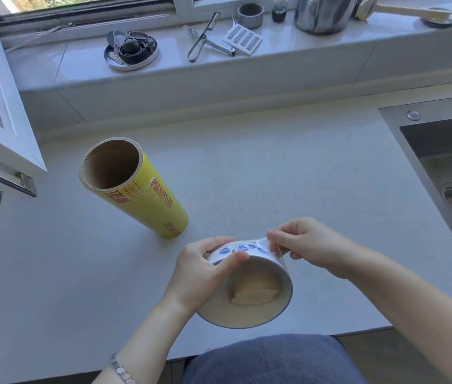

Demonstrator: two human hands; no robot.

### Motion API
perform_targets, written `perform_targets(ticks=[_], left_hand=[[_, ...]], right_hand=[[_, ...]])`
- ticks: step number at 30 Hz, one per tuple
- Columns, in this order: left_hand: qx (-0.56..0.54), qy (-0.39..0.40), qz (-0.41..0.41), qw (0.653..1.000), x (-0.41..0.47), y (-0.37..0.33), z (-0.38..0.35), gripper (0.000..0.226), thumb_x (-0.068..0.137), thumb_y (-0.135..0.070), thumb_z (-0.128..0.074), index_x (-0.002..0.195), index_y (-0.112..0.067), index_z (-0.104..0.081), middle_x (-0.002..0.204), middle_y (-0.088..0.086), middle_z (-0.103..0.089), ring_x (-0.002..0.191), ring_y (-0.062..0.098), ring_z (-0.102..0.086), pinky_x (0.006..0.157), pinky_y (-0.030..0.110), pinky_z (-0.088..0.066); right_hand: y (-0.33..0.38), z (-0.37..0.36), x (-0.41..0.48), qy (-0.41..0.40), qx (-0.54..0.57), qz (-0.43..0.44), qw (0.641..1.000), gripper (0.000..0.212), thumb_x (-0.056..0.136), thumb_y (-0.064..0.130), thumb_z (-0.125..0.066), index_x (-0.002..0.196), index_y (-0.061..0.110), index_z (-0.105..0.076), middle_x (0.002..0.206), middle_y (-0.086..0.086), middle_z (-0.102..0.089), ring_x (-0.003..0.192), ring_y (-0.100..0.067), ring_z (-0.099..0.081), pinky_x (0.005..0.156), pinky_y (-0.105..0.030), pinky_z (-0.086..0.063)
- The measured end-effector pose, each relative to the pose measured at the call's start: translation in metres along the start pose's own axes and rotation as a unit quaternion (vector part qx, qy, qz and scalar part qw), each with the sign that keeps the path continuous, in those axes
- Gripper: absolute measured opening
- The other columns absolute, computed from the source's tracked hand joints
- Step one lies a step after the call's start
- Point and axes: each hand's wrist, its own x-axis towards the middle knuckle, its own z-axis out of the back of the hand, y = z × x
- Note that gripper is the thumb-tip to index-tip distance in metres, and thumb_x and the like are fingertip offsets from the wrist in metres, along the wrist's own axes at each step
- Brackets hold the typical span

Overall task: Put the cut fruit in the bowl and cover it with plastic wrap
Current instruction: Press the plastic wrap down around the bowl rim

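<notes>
1. The bowl (276,260), white with blue flowers on its outer wall, is tipped on its side with its mouth turned toward the person, over the near edge of the counter (274,176).
2. A pale wedge of cut fruit (252,296) lies inside the bowl against its lower wall.
3. A fold of clear plastic wrap (263,242) is drawn over the bowl's outer wall near the base. I cannot tell whether film spans the mouth.
4. The left hand (200,270) grips the bowl's left side, fingers curled behind it and the thumb pressed on the flowered wall.
5. The right hand (310,245) pinches the wrap narrowly between thumb and fingertips at the bowl's upper right.
6. A bracelet (121,370) sits on the left wrist, below and left of the bowl.
7. The yellow roll of wrap (136,187) stands on end on the counter beyond and left of the bowl, well apart from it.
8. A steel sink (446,173) is set into the counter to the bowl's far right.
9. Farther off, beyond the bowl, a windowsill (247,65) holds a peeler (202,40), a round tin (130,49) of small parts and a steel kettle (321,12).
</notes>
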Motion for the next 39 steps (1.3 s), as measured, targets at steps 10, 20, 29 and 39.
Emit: perform_targets(ticks=[10, 20, 29, 39], left_hand=[[0.048, 0.039, -0.009, 0.998, 0.003, -0.004, 0.0, 0.028, 0.046, -0.062, -0.064, 0.069, -0.046, -0.062, 0.071, -0.044, -0.062, 0.076, -0.015, -0.061, 0.068, 0.002, -0.045], [-0.048, 0.041, 0.026, 0.998, -0.004, 0.004, -0.003, 0.016, 0.047, -0.053, -0.065, 0.059, -0.044, -0.07, 0.068, -0.029, -0.07, 0.069, -0.011, -0.064, 0.063, 0.006, -0.047], [-0.071, 0.033, -0.003, 0.997, -0.005, 0.004, -0.005, 0.021, 0.049, -0.048, -0.067, 0.068, -0.041, -0.069, 0.068, -0.028, -0.071, 0.069, -0.009, -0.065, 0.064, 0.007, -0.048], [-0.071, 0.012, -0.042, 0.997, -0.008, 0.001, -0.005, 0.015, 0.053, -0.046, -0.066, 0.068, -0.043, -0.069, 0.07, -0.029, -0.07, 0.07, -0.009, -0.065, 0.066, 0.006, -0.047]], right_hand=[[-0.001, 0.023, 0.018, 0.248, 0.091, -0.165, 0.95, 0.039, 0.065, 0.054, -0.056, 0.058, 0.017, -0.067, 0.058, 0.001, -0.049, 0.056, -0.008, -0.045, 0.048, -0.013, -0.035], [-0.037, -0.026, 0.024, 0.125, 0.443, 0.06, 0.886, 0.048, 0.048, 0.045, -0.082, 0.074, 0.006, -0.072, 0.095, 0.002, -0.075, 0.094, -0.012, -0.069, 0.077, -0.026, -0.057], [-0.022, -0.042, 0.022, -0.095, 0.419, -0.029, 0.903, 0.016, 0.074, 0.009, -0.069, 0.06, 0.0, -0.068, 0.055, -0.009, -0.068, 0.045, -0.017, -0.062, 0.048, -0.023, -0.053], [-0.014, -0.031, 0.023, -0.022, 0.229, -0.119, 0.966, 0.023, 0.073, 0.025, -0.074, 0.064, 0.005, -0.069, 0.047, -0.001, -0.066, 0.037, -0.009, -0.057, 0.04, -0.014, -0.044]])
